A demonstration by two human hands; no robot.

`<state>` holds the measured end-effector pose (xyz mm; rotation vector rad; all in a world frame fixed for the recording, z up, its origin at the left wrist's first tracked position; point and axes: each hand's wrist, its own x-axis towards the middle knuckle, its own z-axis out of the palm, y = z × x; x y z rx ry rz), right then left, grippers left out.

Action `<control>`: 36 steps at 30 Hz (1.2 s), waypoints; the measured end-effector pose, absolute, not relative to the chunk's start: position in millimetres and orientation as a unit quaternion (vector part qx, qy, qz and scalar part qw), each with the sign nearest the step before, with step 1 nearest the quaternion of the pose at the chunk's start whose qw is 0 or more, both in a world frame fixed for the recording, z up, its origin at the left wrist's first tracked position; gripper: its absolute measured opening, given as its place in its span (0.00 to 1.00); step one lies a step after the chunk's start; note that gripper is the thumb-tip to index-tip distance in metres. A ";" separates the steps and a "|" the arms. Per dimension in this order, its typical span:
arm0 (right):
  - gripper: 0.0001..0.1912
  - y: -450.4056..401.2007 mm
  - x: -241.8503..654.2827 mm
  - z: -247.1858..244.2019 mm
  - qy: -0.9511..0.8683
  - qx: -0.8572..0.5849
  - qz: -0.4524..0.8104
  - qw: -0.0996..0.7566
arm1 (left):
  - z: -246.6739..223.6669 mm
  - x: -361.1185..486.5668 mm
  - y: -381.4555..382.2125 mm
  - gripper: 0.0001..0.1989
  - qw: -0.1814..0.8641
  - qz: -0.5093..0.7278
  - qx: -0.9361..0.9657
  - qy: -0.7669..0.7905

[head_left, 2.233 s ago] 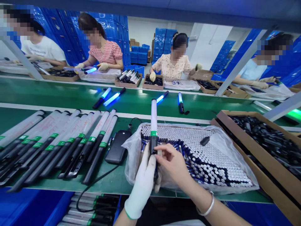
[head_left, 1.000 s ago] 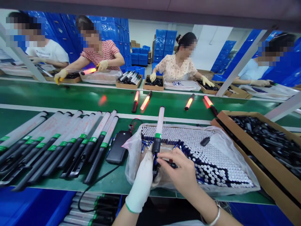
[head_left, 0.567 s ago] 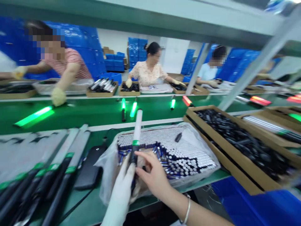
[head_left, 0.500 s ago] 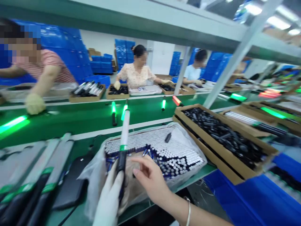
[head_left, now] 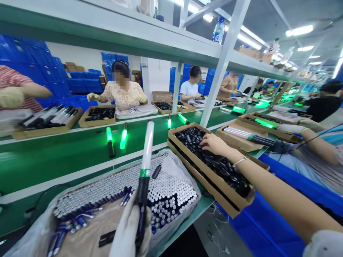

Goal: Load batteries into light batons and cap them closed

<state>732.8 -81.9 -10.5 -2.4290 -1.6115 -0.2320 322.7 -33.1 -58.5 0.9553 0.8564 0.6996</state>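
Observation:
My left hand, in a white glove, is closed round the black handle of a light stick. The stick points up and away; its clear tube is unlit, with a green band below, and dark blue batteries show in the handle's side opening. Bare, with a bracelet at the wrist, my right hand reaches into a cardboard box of black plastic parts. Its fingers are bent down among the parts; what they pinch is hidden. Below the stick lies a plastic-lined tray of batteries, with loose black pieces in it.
Lit green sticks lie on the green conveyor belt ahead. A slanted white post stands behind the parts box. Unlit sticks rest to the right, near a co-worker's gloved hands. Blue bins stand below.
My right hand has moved from beside the light stick to the parts box on the right. My left hand still holds the stick. The view has swung right.

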 end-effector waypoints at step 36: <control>0.20 -34.2 423.5 -14.3 -0.803 -0.446 0.215 0.332 | -74.2 249.1 -25.6 0.39 0.725 0.389 0.451 0.348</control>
